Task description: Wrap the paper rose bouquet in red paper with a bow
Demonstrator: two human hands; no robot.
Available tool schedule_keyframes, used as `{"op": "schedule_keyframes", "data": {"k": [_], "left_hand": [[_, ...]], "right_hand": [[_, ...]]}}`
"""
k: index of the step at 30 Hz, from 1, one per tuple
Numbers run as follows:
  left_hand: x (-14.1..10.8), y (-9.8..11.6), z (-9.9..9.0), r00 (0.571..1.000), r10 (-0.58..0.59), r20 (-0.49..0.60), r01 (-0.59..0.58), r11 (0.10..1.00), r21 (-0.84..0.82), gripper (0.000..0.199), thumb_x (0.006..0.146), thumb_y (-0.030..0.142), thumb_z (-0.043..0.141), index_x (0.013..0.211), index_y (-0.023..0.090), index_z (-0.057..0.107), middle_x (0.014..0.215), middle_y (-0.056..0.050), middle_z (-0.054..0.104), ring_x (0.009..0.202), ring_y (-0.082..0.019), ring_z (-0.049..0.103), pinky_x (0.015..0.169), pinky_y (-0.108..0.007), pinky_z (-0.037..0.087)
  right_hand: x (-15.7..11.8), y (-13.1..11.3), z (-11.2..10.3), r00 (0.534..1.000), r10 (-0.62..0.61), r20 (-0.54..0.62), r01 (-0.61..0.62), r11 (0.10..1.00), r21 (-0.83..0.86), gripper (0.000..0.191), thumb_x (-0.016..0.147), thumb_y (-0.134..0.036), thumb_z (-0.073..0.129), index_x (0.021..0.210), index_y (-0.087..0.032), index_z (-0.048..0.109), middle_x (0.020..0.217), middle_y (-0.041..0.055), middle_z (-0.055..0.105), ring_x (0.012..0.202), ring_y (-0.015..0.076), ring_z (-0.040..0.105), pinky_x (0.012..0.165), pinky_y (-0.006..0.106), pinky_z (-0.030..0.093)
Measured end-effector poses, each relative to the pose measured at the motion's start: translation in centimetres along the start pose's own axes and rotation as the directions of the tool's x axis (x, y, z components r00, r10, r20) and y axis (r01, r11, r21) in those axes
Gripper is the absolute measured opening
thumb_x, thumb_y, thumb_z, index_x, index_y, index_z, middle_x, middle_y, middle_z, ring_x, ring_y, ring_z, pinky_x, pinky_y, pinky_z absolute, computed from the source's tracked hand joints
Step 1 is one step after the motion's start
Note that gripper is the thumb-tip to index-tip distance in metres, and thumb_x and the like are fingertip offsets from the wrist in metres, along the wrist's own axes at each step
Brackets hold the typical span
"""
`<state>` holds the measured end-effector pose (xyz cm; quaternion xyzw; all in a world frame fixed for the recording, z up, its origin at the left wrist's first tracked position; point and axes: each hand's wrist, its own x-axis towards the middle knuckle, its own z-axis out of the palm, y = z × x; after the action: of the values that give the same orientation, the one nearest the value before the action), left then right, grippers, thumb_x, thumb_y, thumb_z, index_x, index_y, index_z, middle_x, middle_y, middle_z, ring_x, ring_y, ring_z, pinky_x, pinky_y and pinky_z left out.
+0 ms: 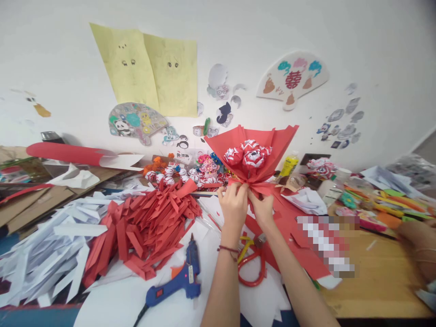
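Observation:
A bouquet wrapped in red paper (pixel 282 147) stands upright in the middle, with red-and-white paper flowers (pixel 254 154) inside its flared top. Around its narrow neck, my left hand (pixel 234 202) closes its fingers on the left side. My right hand (pixel 262 206) grips the same neck from the right, its fingertips partly hidden by the paper. Below the hands lie scissors with red handles (pixel 252 270), partly behind my left forearm. A blue glue gun (pixel 190 272) rests on white paper to the left of my left forearm.
Folded red strips (pixel 146 227) and white strips (pixel 51 254) are heaped at the left. Small paper flowers (pixel 190 176) sit behind them. Red sheets (pixel 299 240) lie right of my arms on the wooden table (pixel 381 281). Another person's arm (pixel 417 240) is at the right edge.

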<state>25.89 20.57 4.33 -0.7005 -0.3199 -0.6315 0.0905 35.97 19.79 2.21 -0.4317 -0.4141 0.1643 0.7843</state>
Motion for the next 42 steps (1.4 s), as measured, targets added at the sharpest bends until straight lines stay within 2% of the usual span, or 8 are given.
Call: {"op": "schedule_keyframes", "data": {"k": [10,14,23,29,42], "left_hand": [[0.0,0.2,0.0,1.000,0.000,-0.029,0.000,1.000,-0.009,0.014,0.097,0.017,0.057,0.098,0.022,0.069,0.089,-0.003,0.073,0.074,-0.015,0.064,0.080,-0.037,0.034],[0.1,0.4,-0.1,0.999,0.010,-0.043,-0.011,1.000,-0.023,0.011,0.096,0.017,0.058,0.097,0.021,0.068,0.088,-0.003,0.073,0.073,-0.015,0.064,0.078,-0.036,0.035],[0.4,1.0,-0.5,0.996,0.043,-0.081,-0.050,0.996,-0.076,0.011,0.096,0.014,0.057,0.097,0.019,0.066,0.089,-0.004,0.075,0.080,-0.014,0.068,0.078,-0.033,0.039],[0.7,1.2,-1.0,0.989,0.082,-0.126,-0.092,0.993,-0.072,0.009,0.094,0.013,0.060,0.096,0.018,0.067,0.089,-0.005,0.075,0.074,-0.014,0.068,0.075,-0.033,0.039],[1.2,1.5,-1.5,0.992,0.031,-0.124,-0.044,0.994,-0.100,0.005,0.093,0.014,0.063,0.094,0.019,0.065,0.087,-0.003,0.075,0.077,-0.014,0.068,0.076,-0.033,0.038]], "right_hand": [[-0.1,0.0,0.0,0.999,-0.016,-0.030,0.015,0.999,-0.051,0.030,0.070,-0.037,0.081,0.090,-0.016,0.072,0.093,0.0081,0.076,0.084,0.0232,0.071,0.085,0.042,0.057],[-0.2,-0.8,0.0,0.999,-0.026,-0.043,0.022,0.996,-0.081,0.026,0.071,-0.035,0.081,0.086,-0.016,0.073,0.088,0.0071,0.076,0.082,0.0225,0.070,0.082,0.040,0.057],[-0.5,-2.4,0.3,0.995,-0.083,-0.051,0.077,0.991,-0.108,0.020,0.074,-0.032,0.077,0.087,-0.019,0.071,0.091,0.0058,0.076,0.083,0.0216,0.070,0.080,0.038,0.057],[-0.7,-2.8,0.3,0.990,-0.128,-0.054,0.120,0.984,-0.130,0.021,0.074,-0.030,0.077,0.091,-0.020,0.071,0.091,0.0043,0.075,0.082,0.0206,0.068,0.079,0.036,0.056],[-1.2,-3.8,0.6,0.983,-0.179,-0.050,0.160,0.952,-0.262,0.017,0.076,-0.030,0.074,0.088,-0.019,0.068,0.083,0.0032,0.073,0.074,0.0185,0.065,0.073,0.033,0.054]]}}
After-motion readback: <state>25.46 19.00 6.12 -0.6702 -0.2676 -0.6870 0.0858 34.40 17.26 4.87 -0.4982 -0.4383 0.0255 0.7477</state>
